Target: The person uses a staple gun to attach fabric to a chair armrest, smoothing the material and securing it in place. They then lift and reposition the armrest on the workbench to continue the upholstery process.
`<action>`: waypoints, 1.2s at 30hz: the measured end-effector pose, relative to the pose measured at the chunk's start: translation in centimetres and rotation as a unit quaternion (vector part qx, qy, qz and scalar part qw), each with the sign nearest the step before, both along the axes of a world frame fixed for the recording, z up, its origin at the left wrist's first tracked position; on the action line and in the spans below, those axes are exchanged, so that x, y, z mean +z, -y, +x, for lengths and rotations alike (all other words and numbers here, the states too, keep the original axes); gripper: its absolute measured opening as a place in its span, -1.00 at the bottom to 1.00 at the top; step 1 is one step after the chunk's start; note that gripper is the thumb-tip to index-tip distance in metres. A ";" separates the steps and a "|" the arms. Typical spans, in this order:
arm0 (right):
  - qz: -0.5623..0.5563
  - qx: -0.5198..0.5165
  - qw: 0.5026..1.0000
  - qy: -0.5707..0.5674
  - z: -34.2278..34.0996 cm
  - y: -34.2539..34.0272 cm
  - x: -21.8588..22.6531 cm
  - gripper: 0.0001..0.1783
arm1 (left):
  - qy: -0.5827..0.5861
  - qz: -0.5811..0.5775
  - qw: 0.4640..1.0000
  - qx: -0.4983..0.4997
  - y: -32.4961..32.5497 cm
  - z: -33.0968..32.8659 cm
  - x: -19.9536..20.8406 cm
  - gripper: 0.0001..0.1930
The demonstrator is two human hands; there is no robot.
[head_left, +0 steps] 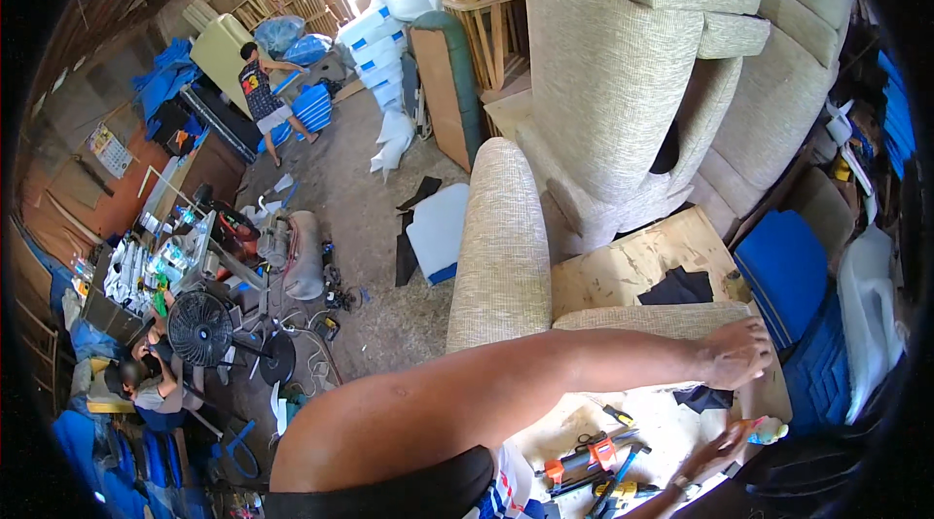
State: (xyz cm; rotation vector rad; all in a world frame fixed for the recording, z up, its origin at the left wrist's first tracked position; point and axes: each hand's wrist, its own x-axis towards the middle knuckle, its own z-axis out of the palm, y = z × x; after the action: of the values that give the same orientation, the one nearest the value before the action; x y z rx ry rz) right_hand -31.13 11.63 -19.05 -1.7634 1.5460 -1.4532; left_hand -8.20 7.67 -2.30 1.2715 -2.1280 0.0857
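My left arm stretches across the view, and its hand (737,354) is curled at the end of a beige upholstered rail (623,317). What those fingers hold, if anything, is hidden. Lower down, my right hand (715,454) has its fingers closed at a small bottle (768,430) with a coloured label, over a light wooden board (671,436). Black cloth (705,398) lies below my left hand. On the board are a red-and-black tool (582,461), a yellow-handled screwdriver (619,415) and several other hand tools.
A beige padded arm (501,237) and large upholstered sofa parts (613,91) stand ahead. Blue panels (793,266) lean at right. A standing fan (201,326) and an air compressor tank (305,254) are at left. One person (263,96) bends far off; another (156,378) sits lower left.
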 end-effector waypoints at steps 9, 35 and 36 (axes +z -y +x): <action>-0.063 0.221 0.952 -0.203 12.9 -3.0 18.7 -0.44 | -0.398 0.141 0.769 -0.480 -21.5 27.0 28.0 -0.77; 0.093 -0.006 0.869 -0.486 21.8 1.6 17.7 -0.39 | -0.024 0.052 0.972 -0.227 -59.4 33.9 35.6 -0.75; 0.090 -0.004 0.871 -0.483 21.5 1.8 17.6 -0.39 | -0.034 0.054 0.972 -0.226 -59.6 33.7 35.7 -0.76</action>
State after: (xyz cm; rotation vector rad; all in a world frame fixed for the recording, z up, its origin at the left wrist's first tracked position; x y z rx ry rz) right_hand -9.63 9.86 -1.45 -2.5143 2.0073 -0.3176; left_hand 25.45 67.32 33.41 0.8053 -2.3314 -0.2680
